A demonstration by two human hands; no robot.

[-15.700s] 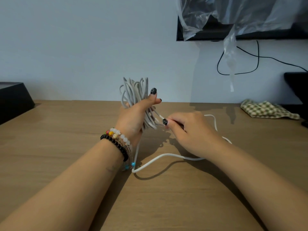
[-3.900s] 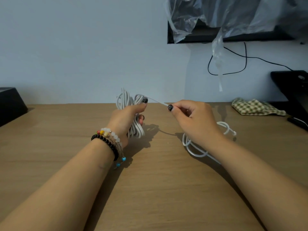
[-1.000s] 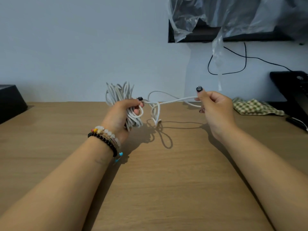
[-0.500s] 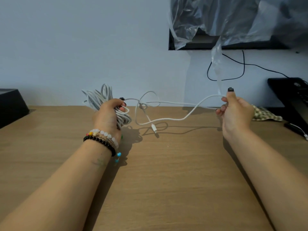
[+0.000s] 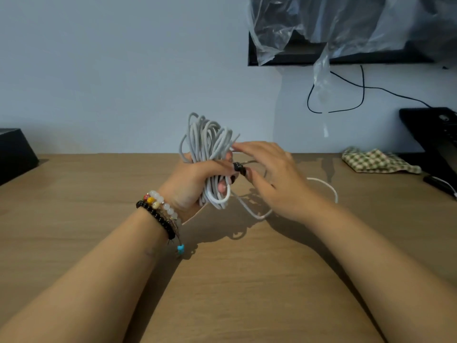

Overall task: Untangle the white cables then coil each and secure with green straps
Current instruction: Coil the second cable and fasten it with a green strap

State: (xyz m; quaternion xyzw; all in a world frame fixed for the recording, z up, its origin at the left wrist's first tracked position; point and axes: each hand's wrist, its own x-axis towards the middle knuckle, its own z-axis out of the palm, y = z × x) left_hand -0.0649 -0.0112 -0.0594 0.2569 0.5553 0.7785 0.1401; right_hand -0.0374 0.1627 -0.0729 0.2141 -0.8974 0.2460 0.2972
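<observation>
My left hand [image 5: 195, 181] grips an upright bundle of grey-white cables [image 5: 210, 142], with loops sticking out above and below the fist. My right hand [image 5: 269, 174] is right beside the bundle, its fingers stretched toward the top of the loops and its thumb next to my left thumb. A loose white cable [image 5: 329, 189] trails from the bundle under my right hand and curves across the wooden table [image 5: 222, 280] to the right. The palm side of my right hand is hidden, so any hold on the cable does not show. No green strap is in view.
A checked cloth [image 5: 378, 160] lies at the back right beside a black device [image 5: 435, 134]. A black box [image 5: 14, 154] stands at the far left edge. Clear plastic sheeting [image 5: 321, 26] and a black wire hang on the wall.
My right hand has swung in from the far right to the bundle, taking the stretched cable's slack with it. My left hand has moved right and turned the bundle upright.
</observation>
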